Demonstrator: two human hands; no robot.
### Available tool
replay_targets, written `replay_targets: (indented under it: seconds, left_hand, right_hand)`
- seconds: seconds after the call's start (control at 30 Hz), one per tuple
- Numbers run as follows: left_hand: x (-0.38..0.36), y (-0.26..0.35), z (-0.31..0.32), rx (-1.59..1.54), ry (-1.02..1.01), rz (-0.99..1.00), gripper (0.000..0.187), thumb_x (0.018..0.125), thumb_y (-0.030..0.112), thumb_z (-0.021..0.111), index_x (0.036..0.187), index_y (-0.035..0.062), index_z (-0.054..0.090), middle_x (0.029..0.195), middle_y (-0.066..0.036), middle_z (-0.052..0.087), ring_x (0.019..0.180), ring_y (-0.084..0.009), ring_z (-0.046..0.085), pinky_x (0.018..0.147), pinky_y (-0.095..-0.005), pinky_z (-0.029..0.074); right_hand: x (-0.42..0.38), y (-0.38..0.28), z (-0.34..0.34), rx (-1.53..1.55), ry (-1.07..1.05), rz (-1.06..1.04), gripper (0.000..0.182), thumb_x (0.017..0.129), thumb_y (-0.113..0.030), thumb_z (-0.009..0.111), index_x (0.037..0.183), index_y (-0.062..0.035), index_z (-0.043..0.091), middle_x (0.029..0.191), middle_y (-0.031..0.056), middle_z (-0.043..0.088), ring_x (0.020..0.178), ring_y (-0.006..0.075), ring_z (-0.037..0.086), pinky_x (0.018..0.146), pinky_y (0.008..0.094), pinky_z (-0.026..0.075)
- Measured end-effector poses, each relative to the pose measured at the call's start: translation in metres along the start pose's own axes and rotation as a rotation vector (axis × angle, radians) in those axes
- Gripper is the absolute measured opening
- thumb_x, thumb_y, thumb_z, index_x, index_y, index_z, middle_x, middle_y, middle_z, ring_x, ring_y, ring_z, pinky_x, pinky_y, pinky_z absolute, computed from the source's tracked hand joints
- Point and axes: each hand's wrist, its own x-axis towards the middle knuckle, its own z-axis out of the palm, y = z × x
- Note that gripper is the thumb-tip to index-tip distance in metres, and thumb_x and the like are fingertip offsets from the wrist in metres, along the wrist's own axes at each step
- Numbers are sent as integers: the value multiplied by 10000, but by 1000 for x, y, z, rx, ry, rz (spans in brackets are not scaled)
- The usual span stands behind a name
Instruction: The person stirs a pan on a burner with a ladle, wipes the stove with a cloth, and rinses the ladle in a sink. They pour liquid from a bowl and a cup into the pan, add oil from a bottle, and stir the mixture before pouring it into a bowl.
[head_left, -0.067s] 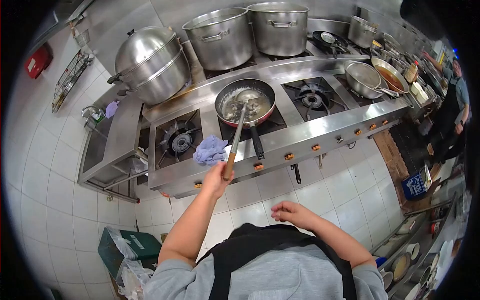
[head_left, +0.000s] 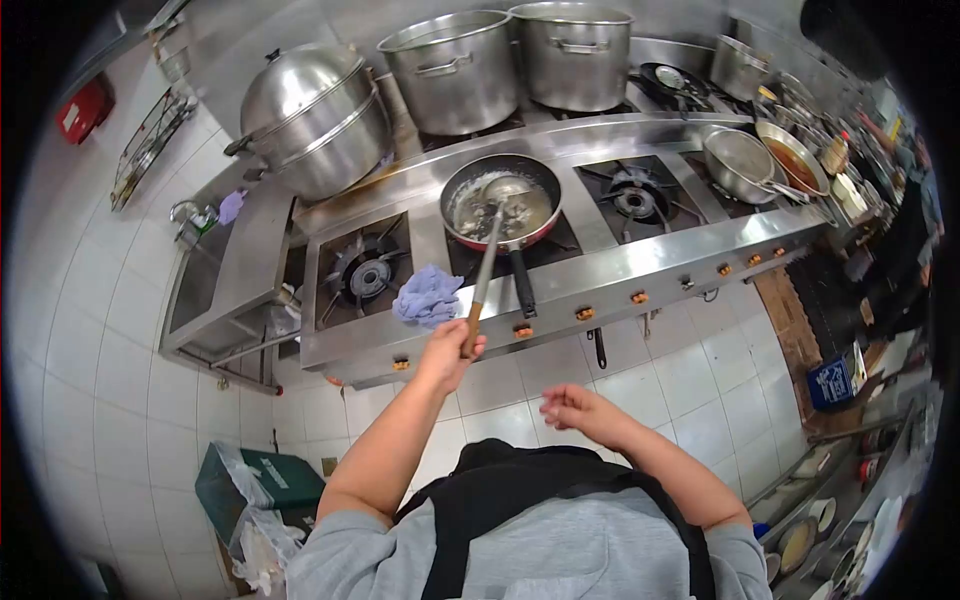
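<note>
My left hand [head_left: 449, 354] is closed around the wooden handle of a metal ladle [head_left: 486, 266]. The ladle's bowl rests inside a dark frying pan [head_left: 548, 178] with a red outside, among a bubbling pale liquid with darker pieces [head_left: 521, 219]. That pan sits on a stove burner, its black handle [head_left: 522, 284] pointing toward me. A crumpled purple cloth [head_left: 428, 296] lies on the stove's front edge, just beyond my left hand. My right hand [head_left: 583, 412] hangs in the air in front of the stove, fingers loosely bent, holding nothing.
A domed steamer pot [head_left: 318, 130] and two tall stockpots [head_left: 455, 85] stand behind the pan. To the right are a steel pot [head_left: 738, 160] and a pan of reddish-brown liquid [head_left: 795, 165]. A green bin [head_left: 285, 484] stands at lower left. Another person [head_left: 905, 220] is at far right.
The view has shifted slightly, so the stove appears a little farther right. My left hand and the ladle handle have moved slightly right; the ladle's bowl stays in the pan.
</note>
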Motion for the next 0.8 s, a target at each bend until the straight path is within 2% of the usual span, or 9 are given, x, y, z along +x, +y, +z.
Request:
replay_targets:
  seconds: [0.03,0.1,0.27,0.33,0.4,0.47,0.57,0.6,0.8]
  left_hand:
    - [2,-87,93,-204,-63,-84,384,936,172,553,1243,2,399,1083,-159,557,896,-247,619,741,-381,541]
    - [-25,-41,95,-117,-41,-103,344,928,134,555,1219,-2,430,1049,-141,586,884,-228,630,753,-358,542]
    - [-29,-18,78,-75,-202,-253,284,913,90,553,1181,15,499,1025,-125,624,937,-218,627,811,-345,528]
    - [-9,-5,53,429,-366,-43,192,889,51,533,1071,18,587,958,-101,649,928,-193,630,829,-325,516]
    - [35,-15,8,847,-126,481,144,840,49,566,955,44,653,937,-72,670,919,-241,630,841,-365,494]
    - [73,5,-24,1212,64,756,182,801,144,640,974,88,658,1038,-60,649,1004,-292,586,905,-445,433]
    - [103,3,-51,1495,185,893,229,759,232,677,965,132,661,1116,-46,605,1077,-300,528,935,-483,376]
    - [109,-1,-65,1570,67,781,248,737,226,680,974,154,662,1137,-42,577,1090,-284,506,926,-483,372]
    - [93,23,-121,1748,-131,518,258,626,251,686,847,120,669,911,-97,606,906,-315,573,795,-467,441]
  right_hand:
    - [-64,-21,-63,-134,72,184,505,929,-194,580,1354,-17,371,1239,93,541,1043,132,555,869,288,455]
    - [-9,-33,-38,-59,174,-33,435,943,-170,538,1332,-27,408,1185,78,573,1037,145,565,911,320,465]
    - [63,-53,-16,332,55,34,378,954,-262,532,1247,-28,483,1124,94,587,1036,172,559,873,312,462]
    - [76,-54,-11,519,12,93,337,956,-274,523,1179,-21,505,1112,116,595,1034,207,587,887,361,480]
    - [78,-70,-10,552,19,126,329,957,-280,523,1157,-19,509,1082,126,607,999,214,604,885,375,488]
    - [82,-86,-14,612,51,173,340,948,-298,538,1123,-8,509,986,147,633,842,238,653,799,399,542]
    - [87,-107,-38,589,70,172,354,943,-311,544,1117,-4,510,913,137,647,724,229,660,659,367,565]
    - [89,-119,-35,441,282,189,425,909,-292,602,1142,38,469,828,107,629,610,183,627,499,318,528]
    - [107,-121,-58,-433,643,349,675,802,-203,695,1342,-21,334,820,113,599,582,147,557,453,302,485]
